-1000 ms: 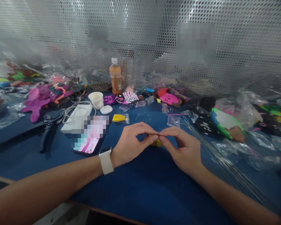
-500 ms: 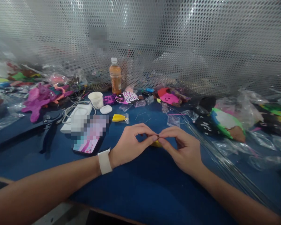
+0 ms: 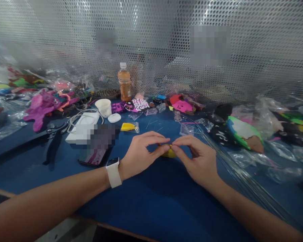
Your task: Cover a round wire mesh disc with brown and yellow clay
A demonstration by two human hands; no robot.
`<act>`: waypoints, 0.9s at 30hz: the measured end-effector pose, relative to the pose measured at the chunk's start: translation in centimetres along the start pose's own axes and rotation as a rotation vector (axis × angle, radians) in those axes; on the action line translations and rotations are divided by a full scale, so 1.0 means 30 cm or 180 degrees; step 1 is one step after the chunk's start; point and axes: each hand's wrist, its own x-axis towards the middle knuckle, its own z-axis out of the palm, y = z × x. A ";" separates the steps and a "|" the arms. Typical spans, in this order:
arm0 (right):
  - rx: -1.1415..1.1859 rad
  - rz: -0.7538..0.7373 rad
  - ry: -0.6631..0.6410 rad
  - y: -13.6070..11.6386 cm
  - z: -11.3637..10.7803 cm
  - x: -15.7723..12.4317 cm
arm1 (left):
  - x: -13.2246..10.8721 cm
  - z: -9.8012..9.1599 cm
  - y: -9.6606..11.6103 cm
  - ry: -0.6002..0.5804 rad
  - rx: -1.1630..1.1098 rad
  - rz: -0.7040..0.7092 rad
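Note:
A small yellow lump [image 3: 169, 154], which looks like modelling clay, sits low at the blue tabletop between my two hands. My left hand [image 3: 146, 150], with a pale-banded watch [image 3: 113, 173] on its wrist, has thumb and forefinger curled onto the lump's left and upper side. From the other side my right hand [image 3: 199, 157] pinches at its top right with thumb and forefinger. The fingertips nearly meet and hide most of the lump's upper part.
Beyond my hands lie a yellow clay packet [image 3: 129, 126], a phone [image 3: 97, 149], pliers [image 3: 53, 134], a white box [image 3: 84, 126] and a paper cup [image 3: 104, 107]. A drink bottle [image 3: 124, 84] stands by the perforated metal screen [image 3: 161, 43]. Long thin wires [image 3: 238, 171] run along the right.
My fingertips have parted slightly and lowered; the small dark bit pinched between them no longer shows. More of the yellow lump is visible. The phone screen has dimmed.

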 end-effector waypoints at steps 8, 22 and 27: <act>-0.0009 -0.0146 -0.0118 0.021 -0.024 0.010 | -0.004 -0.002 -0.010 -0.0006 0.0341 0.0088; 0.0822 0.0267 -0.0425 0.079 -0.059 0.041 | 0.001 -0.003 -0.016 -0.0288 0.0388 -0.0019; 0.1046 0.0468 -0.0509 0.082 -0.054 0.053 | 0.002 -0.008 -0.019 -0.0431 0.0349 -0.0064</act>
